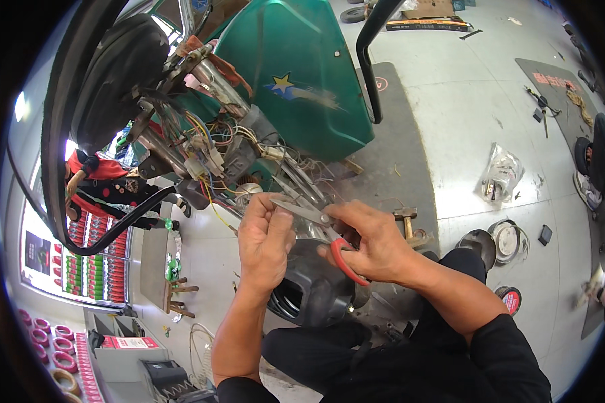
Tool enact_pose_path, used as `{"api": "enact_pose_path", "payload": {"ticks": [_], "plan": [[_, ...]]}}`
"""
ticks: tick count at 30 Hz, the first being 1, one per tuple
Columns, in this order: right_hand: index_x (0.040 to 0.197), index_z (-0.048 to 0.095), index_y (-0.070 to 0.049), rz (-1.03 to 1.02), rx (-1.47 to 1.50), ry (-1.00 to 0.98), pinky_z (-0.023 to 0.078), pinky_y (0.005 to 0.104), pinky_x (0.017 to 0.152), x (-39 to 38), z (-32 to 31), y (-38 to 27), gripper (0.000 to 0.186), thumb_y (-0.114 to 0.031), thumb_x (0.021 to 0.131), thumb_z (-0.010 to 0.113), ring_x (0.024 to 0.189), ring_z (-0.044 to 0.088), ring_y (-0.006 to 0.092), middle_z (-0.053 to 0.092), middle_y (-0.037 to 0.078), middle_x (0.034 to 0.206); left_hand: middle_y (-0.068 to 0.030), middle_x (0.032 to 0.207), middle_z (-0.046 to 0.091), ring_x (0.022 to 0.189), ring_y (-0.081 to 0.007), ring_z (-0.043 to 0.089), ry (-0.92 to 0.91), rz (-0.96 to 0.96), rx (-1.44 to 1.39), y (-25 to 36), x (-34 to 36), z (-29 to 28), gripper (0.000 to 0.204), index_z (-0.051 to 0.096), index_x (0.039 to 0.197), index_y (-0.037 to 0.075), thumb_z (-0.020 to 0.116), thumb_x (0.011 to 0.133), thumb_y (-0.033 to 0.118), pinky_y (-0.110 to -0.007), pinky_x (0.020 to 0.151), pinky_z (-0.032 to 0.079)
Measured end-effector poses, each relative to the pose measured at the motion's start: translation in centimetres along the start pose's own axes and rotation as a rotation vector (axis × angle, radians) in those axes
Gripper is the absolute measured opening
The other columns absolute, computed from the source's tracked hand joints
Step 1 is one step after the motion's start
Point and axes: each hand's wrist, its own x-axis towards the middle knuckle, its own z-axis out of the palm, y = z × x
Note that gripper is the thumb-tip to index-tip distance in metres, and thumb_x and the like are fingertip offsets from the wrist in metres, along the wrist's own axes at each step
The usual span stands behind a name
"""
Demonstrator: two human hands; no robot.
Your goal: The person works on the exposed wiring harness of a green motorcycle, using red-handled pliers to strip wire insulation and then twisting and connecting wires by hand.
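My right hand grips red-handled scissors, their metal blades angled up-left to the fingertips of my left hand. My left thumb and forefinger are pinched beside the blade; a thin piece, possibly a wire, is between them, too small to make out. Above my hands is an opened vehicle front, with bundled coloured wires and connectors, chrome tubes and a green panel. A black plastic part lies beneath my hands, between my legs.
Another person is at the left near a display. Tape rolls sit lower left. On the tiled floor are a hammer, a bagged part and metal rings. Mats lie beyond.
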Motion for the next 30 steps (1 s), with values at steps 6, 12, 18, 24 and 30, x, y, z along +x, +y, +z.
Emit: {"api": "enact_pose_path", "payload": {"ticks": [6,12,18,24,30], "plan": [[0.123,0.07,-0.003,-0.029,-0.053,0.026,0.053,0.034,0.064,-0.1,0.1,0.2,0.051,-0.021,0.081,0.092,0.071,0.065,0.0213,0.064,0.011,0.088,0.0018,0.084,0.055,0.06,-0.0025,0.042,0.001,0.005,0.017,-0.4,0.0,0.0,0.017,0.055,0.114,0.004,0.062,0.108,0.018,-0.02,0.054,0.035],[0.122,0.07,-0.003,-0.019,-0.072,0.018,0.052,0.0343,0.064,0.0,-0.1,0.2,0.051,-0.021,0.08,0.092,0.072,0.065,0.0213,0.065,0.011,0.09,0.0013,0.084,0.055,0.061,-0.0036,0.042,-0.014,0.025,0.064,-0.6,0.1,-0.1,0.013,0.054,0.111,0.006,0.059,0.11,0.018,-0.02,0.055,0.036],[0.122,0.07,0.0,0.151,0.163,-0.097,0.048,0.0287,0.066,0.1,-0.8,-0.7,0.051,-0.018,0.08,0.092,0.075,0.06,0.0112,0.064,0.006,0.085,-0.0024,0.094,0.066,0.077,-0.0048,0.056,-0.006,0.059,0.092,0.2,-0.1,0.1,0.02,0.056,0.11,0.003,0.071,0.104,0.014,-0.023,0.069,0.047],[0.129,0.068,0.006,0.49,0.457,-0.226,0.051,0.0296,0.078,-0.1,-0.3,-0.9,0.06,-0.024,0.082,0.092,0.087,0.06,0.0094,0.07,0.005,0.095,-0.0016,0.089,0.067,0.079,-0.005,0.057,0.029,0.036,0.163,0.4,-0.3,-0.3,0.025,0.058,0.103,0.002,0.081,0.098,0.013,-0.023,0.071,0.047],[0.125,0.07,0.004,0.532,0.499,-0.236,0.049,0.0276,0.076,0.0,0.4,-0.5,0.059,-0.028,0.08,0.092,0.084,0.058,0.0094,0.066,0.001,0.092,-0.0014,0.085,0.068,0.077,-0.0045,0.057,0.075,-0.016,0.183,0.5,-0.3,-0.4,0.026,0.059,0.1,0.002,0.082,0.097,0.013,-0.023,0.069,0.047]]}}
